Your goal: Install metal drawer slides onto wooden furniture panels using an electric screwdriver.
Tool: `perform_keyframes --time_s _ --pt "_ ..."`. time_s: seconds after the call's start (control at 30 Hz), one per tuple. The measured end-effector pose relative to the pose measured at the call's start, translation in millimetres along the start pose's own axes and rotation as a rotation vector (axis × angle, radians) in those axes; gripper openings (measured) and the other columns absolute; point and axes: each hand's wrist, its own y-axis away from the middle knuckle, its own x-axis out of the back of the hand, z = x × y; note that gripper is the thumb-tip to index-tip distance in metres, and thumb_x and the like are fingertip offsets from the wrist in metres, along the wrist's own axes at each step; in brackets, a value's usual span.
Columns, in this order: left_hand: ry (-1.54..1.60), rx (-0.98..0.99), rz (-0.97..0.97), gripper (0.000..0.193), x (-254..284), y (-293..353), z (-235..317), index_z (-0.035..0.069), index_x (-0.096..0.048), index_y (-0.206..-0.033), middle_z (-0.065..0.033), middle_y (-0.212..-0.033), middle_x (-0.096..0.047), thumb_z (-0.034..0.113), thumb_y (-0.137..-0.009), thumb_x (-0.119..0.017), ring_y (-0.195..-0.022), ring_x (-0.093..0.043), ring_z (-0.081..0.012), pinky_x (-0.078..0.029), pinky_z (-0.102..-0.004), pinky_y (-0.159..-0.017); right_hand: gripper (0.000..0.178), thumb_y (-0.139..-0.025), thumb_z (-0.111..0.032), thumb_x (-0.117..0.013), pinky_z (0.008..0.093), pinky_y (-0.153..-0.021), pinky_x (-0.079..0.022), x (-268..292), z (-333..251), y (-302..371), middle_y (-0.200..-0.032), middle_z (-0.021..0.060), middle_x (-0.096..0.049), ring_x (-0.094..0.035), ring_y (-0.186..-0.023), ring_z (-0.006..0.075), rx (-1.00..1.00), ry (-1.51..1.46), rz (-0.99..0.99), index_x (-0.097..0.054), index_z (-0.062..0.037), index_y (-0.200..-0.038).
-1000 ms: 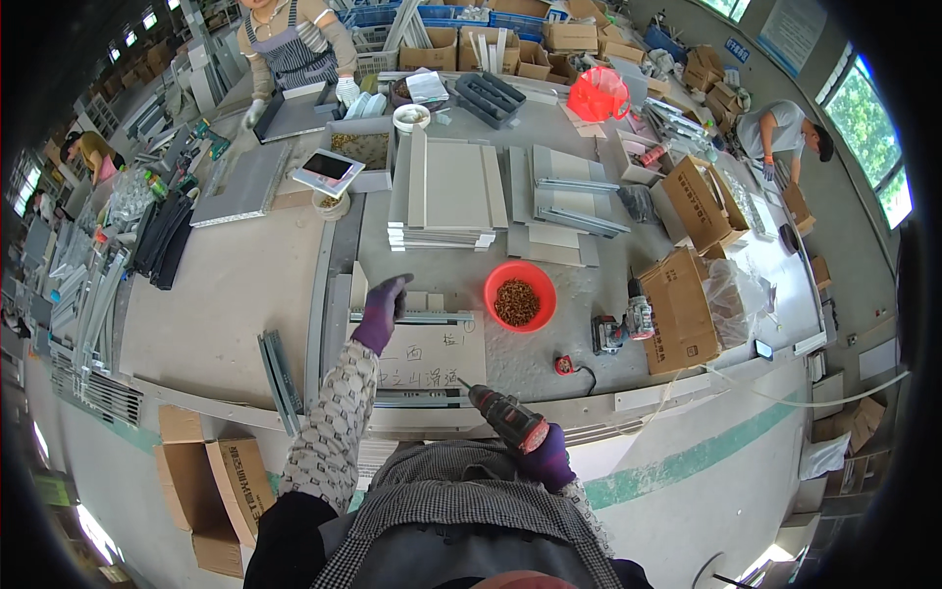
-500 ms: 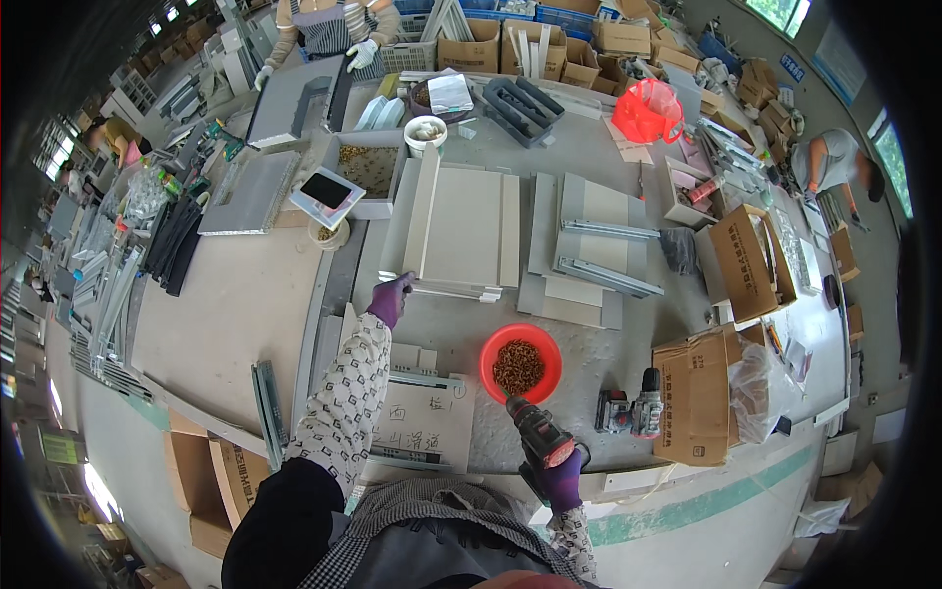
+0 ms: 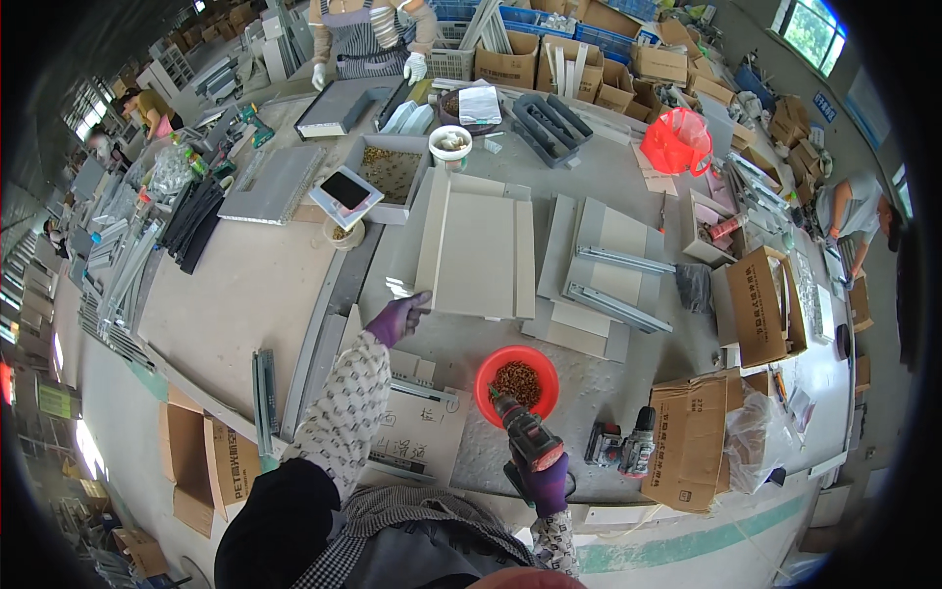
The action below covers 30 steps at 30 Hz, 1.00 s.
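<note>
Purple gloves cover both my hands. My left hand (image 3: 397, 319) is closed on the near left corner of a light grey panel assembly (image 3: 481, 250), which has raised strips along its sides. In my right hand (image 3: 546, 485) is a red and black cordless drill (image 3: 533, 442). The drill's tip points into a red bowl (image 3: 550, 386) and reaches the heap of brass-coloured screws (image 3: 517, 384); whether a screw sits on the bit is too small to tell. A stack of grey panels (image 3: 618, 245) with metal drawer slides (image 3: 620, 308) lies to the right of the assembly.
A second drill (image 3: 621, 444) rests right of the bowl, beside an open cardboard box (image 3: 687, 442). Beyond the assembly stand a grey tray of small parts (image 3: 420, 162) and a white tub (image 3: 450, 143). A person in white gloves (image 3: 373, 44) stands across the table.
The view has shifted, so the table appears lower. My left hand has closed around the assembly's near left corner, where a finger was extended before. The drill's tip has moved farther into the bowl.
</note>
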Motion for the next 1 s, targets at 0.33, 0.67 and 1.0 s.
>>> perform_keyframes --time_s 0.33,0.67,1.0 --pt "0.767 -0.133 -0.691 0.038 -60.9 173.9 -25.6 0.006 -0.057 -0.088 0.0023 -0.058 -0.039 0.044 -0.093 -0.056 -0.045 -0.035 -0.0088 -0.032 -0.0224 -0.042 0.025 -0.080 -0.012 -0.073 0.0425 -0.077 -0.052 30.3 -17.0 12.5 -0.101 0.0115 -0.068 -0.066 -0.092 0.0339 0.156 0.035 0.064 -0.070 -0.0108 -0.105" --pt "1.309 -0.536 -1.014 0.033 -131.7 249.5 -25.0 0.013 -0.041 -0.066 0.0053 -0.053 -0.027 0.009 -0.099 -0.044 -0.039 -0.024 -0.0040 -0.024 -0.0177 -0.035 0.026 -0.080 -0.016 -0.071 0.0434 -0.077 -0.051 26.9 -19.1 16.1 -0.098 0.0112 -0.069 -0.066 -0.089 0.0332 0.265 0.012 0.158 -0.070 -0.0120 -0.105" --pt "1.294 -0.731 -1.109 0.037 -114.1 294.7 -28.8 0.013 -0.036 -0.063 0.0040 -0.053 -0.028 0.008 -0.099 -0.041 -0.038 -0.024 -0.0032 -0.024 -0.0166 -0.033 0.012 -0.091 -0.022 -0.072 0.0337 -0.058 -0.048 28.2 -161.4 -100.7 -0.074 -0.0001 -0.064 -0.060 -0.063 0.0140 0.436 -0.524 0.101 -0.068 -0.0106 -0.092"
